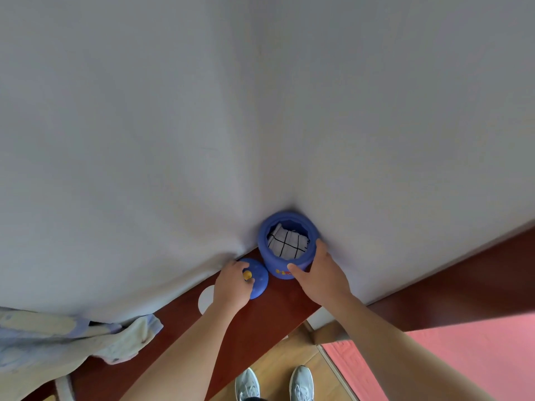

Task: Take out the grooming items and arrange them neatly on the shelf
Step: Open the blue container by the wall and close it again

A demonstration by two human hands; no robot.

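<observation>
A round blue jar point(278, 260) stands open on the dark red wooden shelf point(260, 319), pressed against the white wall. Inside it lies a white cloth with a black grid pattern point(286, 241). My right hand point(318, 273) wraps the jar's right side, thumb on its front. Left of the jar, the blue lid point(259, 280) rests on the shelf. My left hand point(233, 285) is closed on the lid's yellow knob point(247, 275).
A white round disc point(206, 299) lies on the shelf left of my left hand. A crumpled pale cloth point(72, 340) sits at the far left. Below are wooden floor, a pink mat point(463, 357) and my shoes.
</observation>
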